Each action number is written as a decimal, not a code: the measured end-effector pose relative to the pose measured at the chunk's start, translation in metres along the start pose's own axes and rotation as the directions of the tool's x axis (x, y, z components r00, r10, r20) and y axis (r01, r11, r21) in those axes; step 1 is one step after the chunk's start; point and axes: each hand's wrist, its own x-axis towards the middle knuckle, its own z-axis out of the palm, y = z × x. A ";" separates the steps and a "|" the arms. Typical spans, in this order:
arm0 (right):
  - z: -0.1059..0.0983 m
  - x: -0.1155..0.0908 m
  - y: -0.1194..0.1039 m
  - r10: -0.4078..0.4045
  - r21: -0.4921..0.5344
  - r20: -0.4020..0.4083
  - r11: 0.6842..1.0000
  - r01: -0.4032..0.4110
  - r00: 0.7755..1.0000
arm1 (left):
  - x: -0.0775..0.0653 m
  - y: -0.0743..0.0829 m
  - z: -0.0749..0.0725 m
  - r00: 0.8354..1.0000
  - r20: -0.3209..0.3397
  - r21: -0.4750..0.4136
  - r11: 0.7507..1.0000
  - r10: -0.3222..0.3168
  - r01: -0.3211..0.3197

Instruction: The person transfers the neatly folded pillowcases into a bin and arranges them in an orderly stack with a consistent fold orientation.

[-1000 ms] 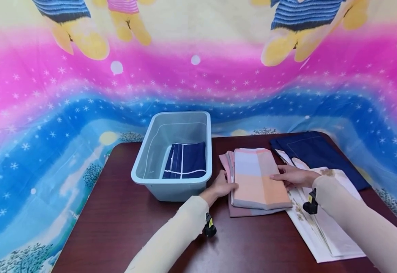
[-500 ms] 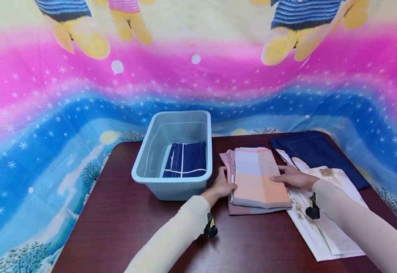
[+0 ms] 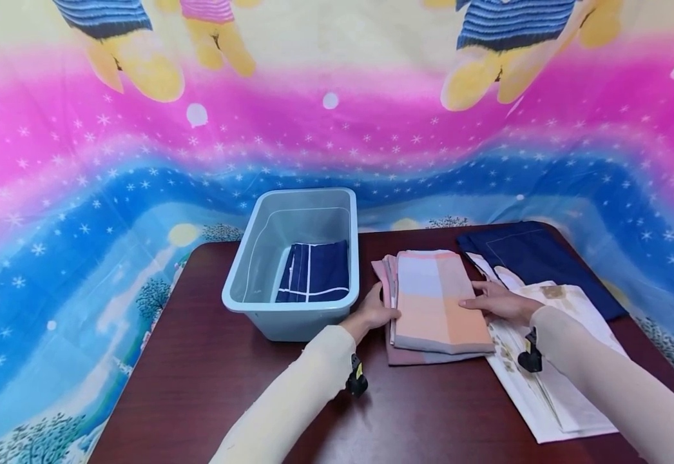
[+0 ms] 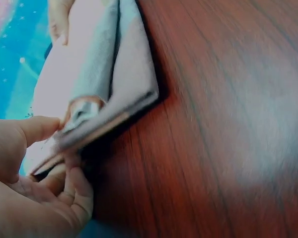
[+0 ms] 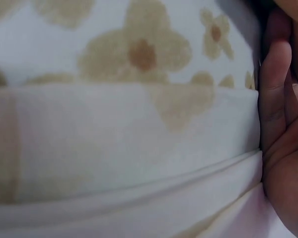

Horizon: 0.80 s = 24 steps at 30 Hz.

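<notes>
A folded checked cloth (image 3: 430, 303) in peach, grey and pale lilac lies on the table, its layers fanned at the left side. My left hand (image 3: 374, 310) pinches its left edge, thumb on top; in the left wrist view, the fingers of the left hand (image 4: 44, 183) curl beneath the layered corner. On the opposite edge, my right hand (image 3: 499, 301) grips with the thumb over the cloth and the other fingers mostly hidden under it. The right wrist view has the right hand (image 5: 283, 129) at its right side, next to a white flowered cloth (image 5: 114, 124).
Left of the checked cloth stands a grey-blue plastic bin (image 3: 290, 308) with a folded navy cloth (image 3: 328, 267) inside. Under my right forearm lies the folded white cloth (image 3: 546, 399), and a navy cloth (image 3: 534, 254) spreads behind it. A patterned curtain (image 3: 337, 129) backs the dark table (image 3: 209, 361).
</notes>
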 end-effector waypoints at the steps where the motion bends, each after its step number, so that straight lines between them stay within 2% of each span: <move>1: 0.000 0.000 0.000 0.001 -0.001 0.002 1.000 -0.001 1.000 | 0.000 0.000 0.000 1.000 -0.001 0.017 1.000 0.007 -0.007; 7: 0.000 0.003 0.003 0.011 -0.024 -0.013 1.000 -0.011 1.000 | -0.007 0.002 0.000 0.999 0.001 0.080 0.996 0.032 -0.032; 17: 0.000 0.006 0.004 -0.001 -0.051 -0.037 0.999 -0.001 0.999 | -0.009 0.001 0.001 1.000 -0.019 0.115 0.993 0.001 0.001; 24: 0.001 0.003 0.005 -0.006 -0.043 -0.027 0.999 0.005 1.000 | -0.012 0.001 0.001 1.000 -0.001 0.118 0.993 -0.006 0.006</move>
